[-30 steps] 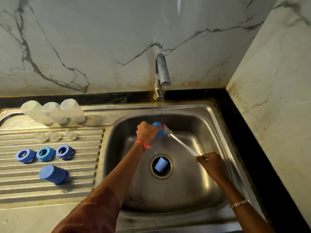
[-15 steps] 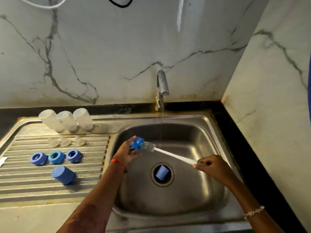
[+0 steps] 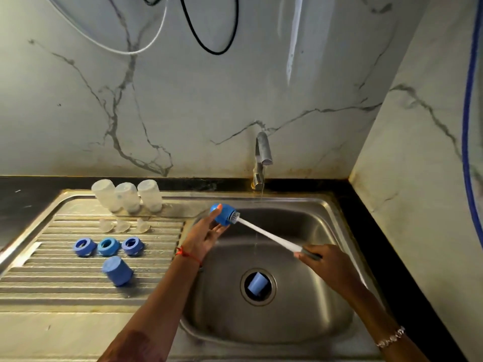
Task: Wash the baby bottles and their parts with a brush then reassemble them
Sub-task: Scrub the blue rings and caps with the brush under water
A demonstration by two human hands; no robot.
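Note:
My left hand (image 3: 206, 235) pinches a blue bottle cap (image 3: 222, 214) over the sink's left rim. My right hand (image 3: 325, 266) grips the handle of a white bottle brush (image 3: 266, 235), whose bristle head is inside that cap. Another blue cap (image 3: 257, 283) lies in the drain of the steel sink (image 3: 326, 322). On the ribbed drainboard (image 3: 52, 278) stand three clear bottles (image 3: 128, 195) upside down, three clear teats (image 3: 121, 226), three blue screw rings (image 3: 108, 246) and one blue cap (image 3: 117, 270).
A tap (image 3: 262, 158) at the back runs a thin stream of water into the sink. Marble walls close off the back and right. White and black cables (image 3: 209, 45) hang on the back wall, and a blue hose (image 3: 467, 105) runs down the right wall.
My left hand has carried the cap left and up, out of the water stream, to the sink's left rim. The brush followed, still in the cap. The camera tilted up.

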